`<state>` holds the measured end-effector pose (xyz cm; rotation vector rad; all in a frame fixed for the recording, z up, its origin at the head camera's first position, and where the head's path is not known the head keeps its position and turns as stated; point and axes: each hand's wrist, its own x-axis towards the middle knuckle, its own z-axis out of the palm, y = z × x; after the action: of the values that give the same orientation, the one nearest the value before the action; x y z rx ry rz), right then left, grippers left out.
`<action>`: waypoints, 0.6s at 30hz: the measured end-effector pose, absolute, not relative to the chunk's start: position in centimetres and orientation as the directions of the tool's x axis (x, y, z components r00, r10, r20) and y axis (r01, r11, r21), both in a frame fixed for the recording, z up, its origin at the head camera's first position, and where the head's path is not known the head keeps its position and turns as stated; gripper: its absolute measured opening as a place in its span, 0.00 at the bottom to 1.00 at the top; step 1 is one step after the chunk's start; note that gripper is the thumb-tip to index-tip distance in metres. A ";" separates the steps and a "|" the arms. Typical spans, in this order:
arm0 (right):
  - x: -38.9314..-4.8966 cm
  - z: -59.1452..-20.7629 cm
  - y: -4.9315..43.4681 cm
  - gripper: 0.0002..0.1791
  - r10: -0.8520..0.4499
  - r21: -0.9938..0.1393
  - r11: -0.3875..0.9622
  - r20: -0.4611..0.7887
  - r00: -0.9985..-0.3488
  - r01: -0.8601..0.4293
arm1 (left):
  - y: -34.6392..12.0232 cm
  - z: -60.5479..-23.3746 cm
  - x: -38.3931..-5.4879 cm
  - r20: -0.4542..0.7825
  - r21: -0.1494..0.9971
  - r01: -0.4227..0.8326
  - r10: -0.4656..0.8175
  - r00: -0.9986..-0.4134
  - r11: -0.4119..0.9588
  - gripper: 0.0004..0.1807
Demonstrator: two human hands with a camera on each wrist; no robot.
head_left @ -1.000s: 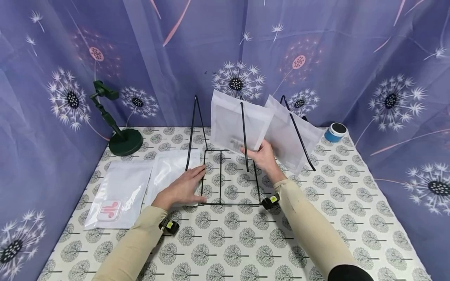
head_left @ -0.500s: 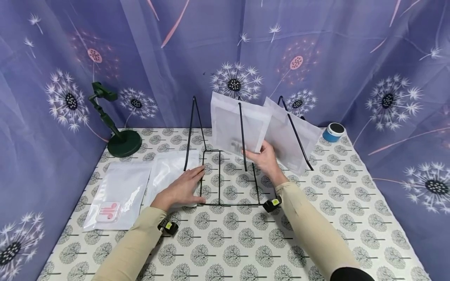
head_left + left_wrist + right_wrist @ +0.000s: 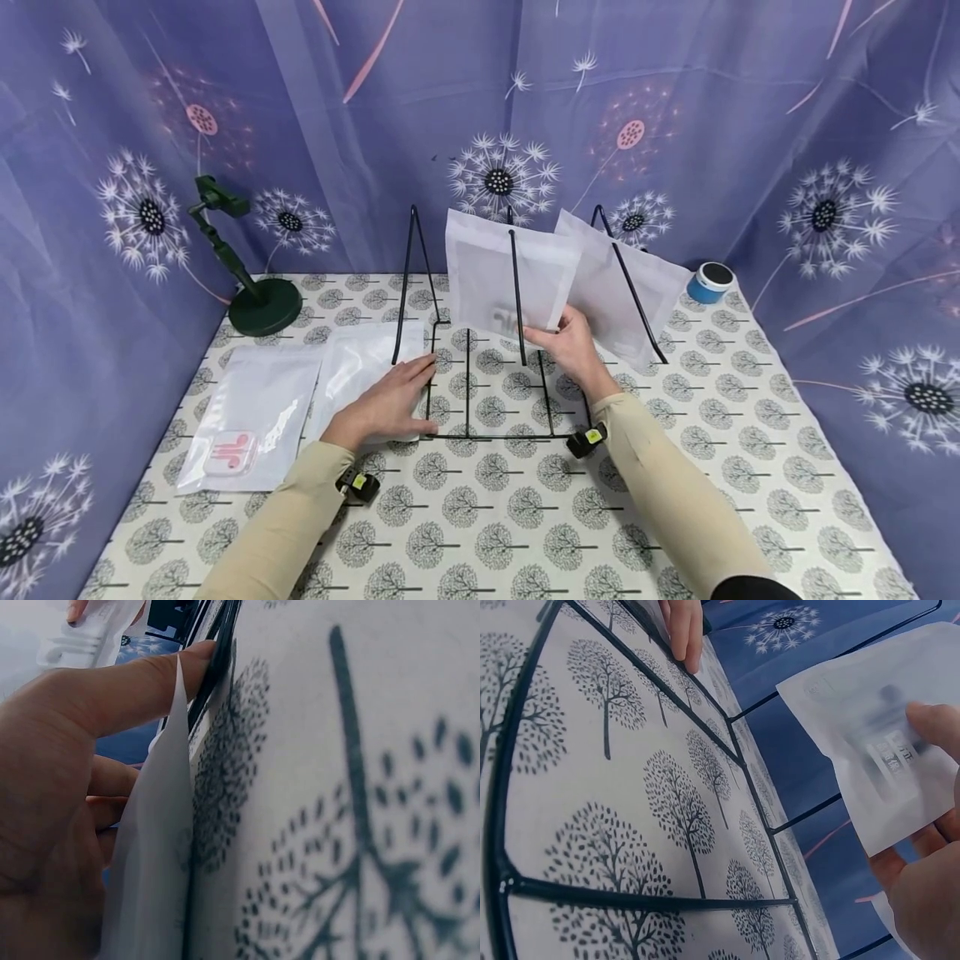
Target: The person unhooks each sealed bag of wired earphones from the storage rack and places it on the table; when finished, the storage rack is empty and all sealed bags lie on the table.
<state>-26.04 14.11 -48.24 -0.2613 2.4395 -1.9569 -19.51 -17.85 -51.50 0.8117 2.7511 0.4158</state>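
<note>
My right hand (image 3: 577,354) pinches the lower right corner of a frosted zip bag (image 3: 480,271), thumb in front and fingers behind. A small item with dark printing shows through the bag (image 3: 840,720) in the right wrist view. The bag stands upright, behind the front bar of the middle divider of a black wire rack (image 3: 468,383). My left hand (image 3: 386,400) rests at the rack's left side with straight fingers, its thumb (image 3: 142,686) touching the wire. A second frosted bag (image 3: 618,287) leans tilted in the rack's right divider.
Left of the rack lie two more white bags: one (image 3: 367,358) partly under my left hand, the other (image 3: 270,383) holding a pink-marked case (image 3: 231,452). A green stand (image 3: 262,304) is at the back left, a blue round container (image 3: 710,283) at the back right.
The bag in my right hand has sunk slightly in the rack, and the hand has shifted a little down and right. My left hand stays on the rack.
</note>
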 end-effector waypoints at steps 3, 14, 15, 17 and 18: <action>-25.9 -48.2 14.3 0.27 -0.140 -0.970 0.218 0.081 -0.987 -0.111 | -17.8 -51.4 -19.5 -0.158 0.335 0.482 0.553 -0.818 0.809 0.59; -25.4 -48.1 14.7 0.26 -0.163 -0.969 0.221 0.077 -0.984 -0.113 | -17.8 -51.7 -19.6 -0.163 0.342 0.481 0.555 -0.816 0.808 0.60; -25.3 -48.0 14.7 0.25 -0.164 -0.967 0.223 0.084 -0.983 -0.120 | -17.8 -51.7 -19.6 -0.159 0.342 0.483 0.556 -0.816 0.806 0.60; -25.2 -48.0 14.7 0.25 -0.169 -0.966 0.221 0.097 -0.981 -0.134 | -17.9 -51.7 -19.6 -0.153 0.342 0.486 0.558 -0.815 0.804 0.60; -25.1 -48.0 14.6 0.25 -0.171 -0.965 0.221 0.104 -0.980 -0.141 | -17.9 -51.6 -19.6 -0.153 0.341 0.487 0.559 -0.815 0.804 0.60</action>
<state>-25.10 14.64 -47.99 -0.3112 2.4348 -1.9210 -19.56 -17.86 -51.65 0.8094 2.7454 0.4220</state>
